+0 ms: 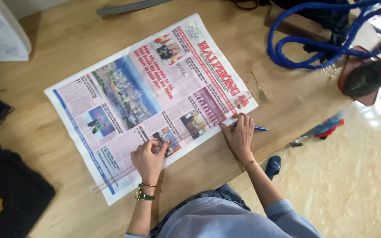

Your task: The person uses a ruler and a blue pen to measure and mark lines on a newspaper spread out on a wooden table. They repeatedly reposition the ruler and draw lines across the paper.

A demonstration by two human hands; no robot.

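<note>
Head view looks down on a large colour-printed newspaper sheet (pixel 151 101) lying flat and slanted across the middle of a light wooden table (pixel 58 53), with a red masthead along its upper-right edge, photo blocks in blue and pink tones, and a blue stripe down its lower-left edge. A long clear plastic ruler (pixel 124 172) lies across the sheet's near edge, running from lower left toward the right. The left hand (pixel 148 158) presses down on the ruler and paper at lower centre, fingers bent, a green-strapped watch (pixel 143 195) on its wrist. The right hand (pixel 239 134), just right of centre, rests on the sheet's lower-right corner, gripping a blue pen (pixel 257 128) that points right. A blue coiled cord (pixel 314 44) loops at upper right, beside a dark iron (pixel 367 76).
</note>
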